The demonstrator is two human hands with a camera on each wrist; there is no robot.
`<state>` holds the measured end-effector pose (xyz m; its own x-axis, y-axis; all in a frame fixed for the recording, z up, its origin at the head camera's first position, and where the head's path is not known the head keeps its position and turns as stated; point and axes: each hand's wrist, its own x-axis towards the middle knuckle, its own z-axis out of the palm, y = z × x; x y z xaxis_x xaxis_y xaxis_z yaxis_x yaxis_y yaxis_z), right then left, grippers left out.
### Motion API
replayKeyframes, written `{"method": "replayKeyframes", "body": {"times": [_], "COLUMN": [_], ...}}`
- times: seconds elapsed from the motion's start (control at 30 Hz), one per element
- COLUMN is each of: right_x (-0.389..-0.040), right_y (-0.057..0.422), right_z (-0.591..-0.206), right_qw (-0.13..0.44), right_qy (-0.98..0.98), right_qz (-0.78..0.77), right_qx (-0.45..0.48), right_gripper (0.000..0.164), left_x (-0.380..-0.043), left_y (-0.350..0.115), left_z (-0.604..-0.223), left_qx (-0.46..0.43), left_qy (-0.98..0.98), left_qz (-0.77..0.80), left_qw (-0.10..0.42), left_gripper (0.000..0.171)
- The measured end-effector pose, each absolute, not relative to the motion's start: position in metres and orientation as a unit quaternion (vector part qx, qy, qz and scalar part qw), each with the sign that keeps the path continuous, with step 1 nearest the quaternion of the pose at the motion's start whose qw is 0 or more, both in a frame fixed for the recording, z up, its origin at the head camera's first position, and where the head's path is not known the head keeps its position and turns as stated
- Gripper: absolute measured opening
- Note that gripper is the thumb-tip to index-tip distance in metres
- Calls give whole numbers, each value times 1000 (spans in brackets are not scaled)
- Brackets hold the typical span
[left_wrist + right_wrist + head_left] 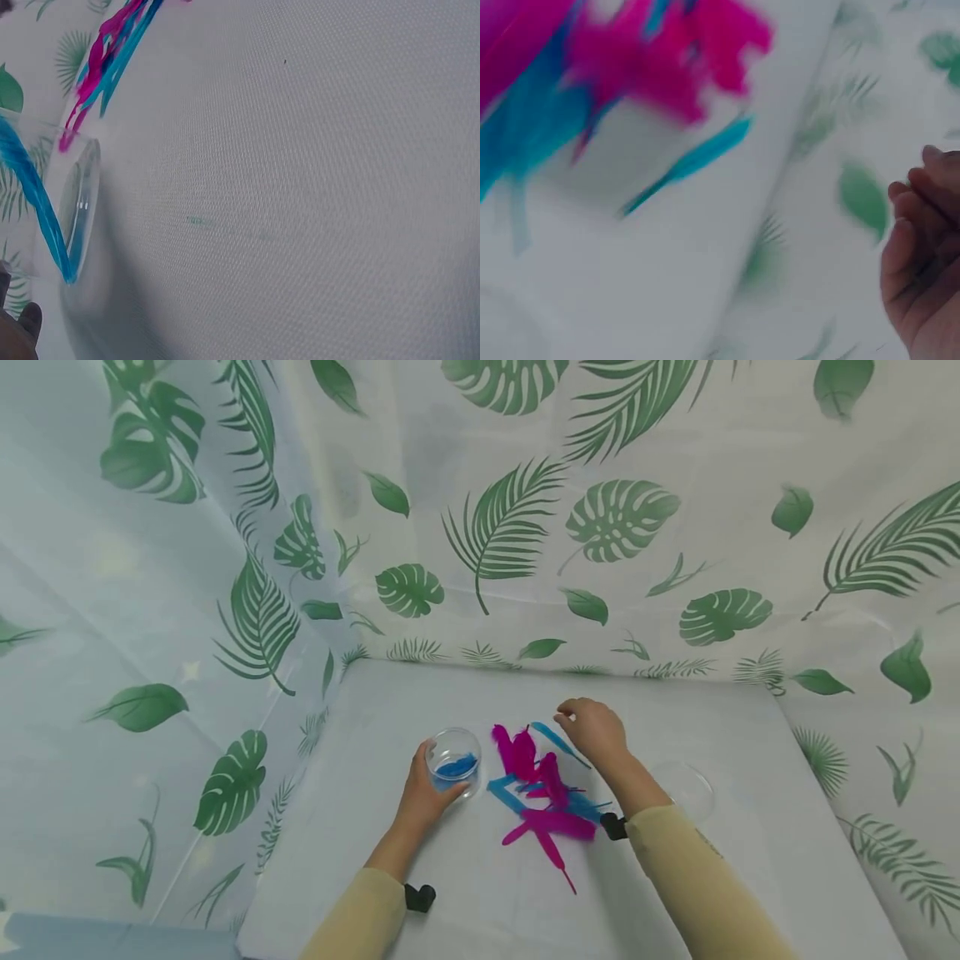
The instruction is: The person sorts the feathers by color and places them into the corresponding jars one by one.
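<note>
Works at table (375,718) beside feather pile (557,823). Grips clear cup (452,747), with blue fluff (457,766) inside, in left hand (422,797); poises right hand (595,728), loosely curled, seemingly empty, near lone blue feather (557,741). Apparently loads cup with blue; likely requires pinching this one next.

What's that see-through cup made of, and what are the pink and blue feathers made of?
The cup looks like smooth, shiny clear plastic, though it could be glass: the blue piece inside shows through.
The pink feathers and blue feathers look soft and brightly coloured, with thin stems; whether real or imitation, I can't tell.
</note>
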<state>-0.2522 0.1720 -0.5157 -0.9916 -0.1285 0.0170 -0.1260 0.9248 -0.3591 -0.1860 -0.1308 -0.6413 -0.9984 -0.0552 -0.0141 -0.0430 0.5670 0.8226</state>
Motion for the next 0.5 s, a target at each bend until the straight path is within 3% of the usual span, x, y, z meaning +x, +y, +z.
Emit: {"method": "replayKeyframes", "body": {"times": [0.27,0.5], "right_x": [-251,-248], "right_y": [214,225], "right_z": [-569,-595], "right_qw": [95,139], "right_qy": [983,977], "right_qz": [-153,-159], "right_qx": [-26,10], "right_gripper": [32,29], "left_x": [-186,-187], "left_y": [-130,-131], "left_z": [-641,-641], "left_qx": [35,28], "left_qy": [-885,-885], "left_qz": [-465,-464], "left_qw": [3,8], "left_gripper": [110,109]}}
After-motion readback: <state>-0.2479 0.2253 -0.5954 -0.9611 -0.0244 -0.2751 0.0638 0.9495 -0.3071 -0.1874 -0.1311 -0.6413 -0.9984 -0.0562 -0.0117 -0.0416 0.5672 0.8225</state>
